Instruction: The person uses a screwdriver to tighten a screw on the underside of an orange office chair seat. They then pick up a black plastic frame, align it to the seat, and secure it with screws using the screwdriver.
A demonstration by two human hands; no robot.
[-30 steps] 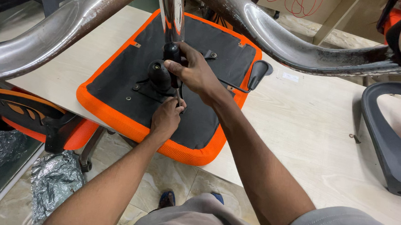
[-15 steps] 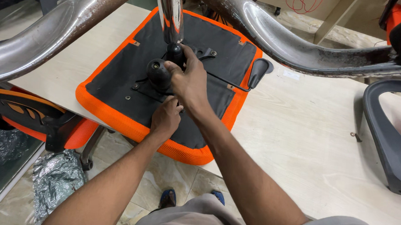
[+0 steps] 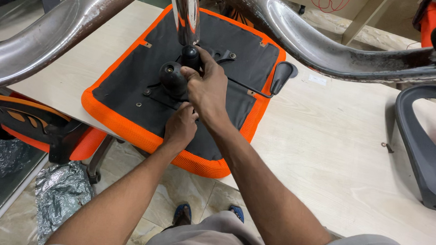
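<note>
With the upturned orange seat (image 3: 127, 127) lying black underside up on the pale table (image 3: 326, 159), we are working at the black mechanism plate (image 3: 159, 91) bolted near its middle. Going left to right, our left hand (image 3: 180, 128) is curled shut low against the plate's near edge, though we cannot tell whether it pinches a small fastener or tool. Just above, our right hand (image 3: 207, 89) is closed round the round black knob (image 3: 173, 77) beside the chrome column (image 3: 184, 14). We judge the step in hand to be fixing or adjusting the mechanism under the seat. The next move seems to call for a firm, steady turn while the seat stays flat. Further right, 1 black armrest (image 3: 423, 155) lies well apart.
</note>
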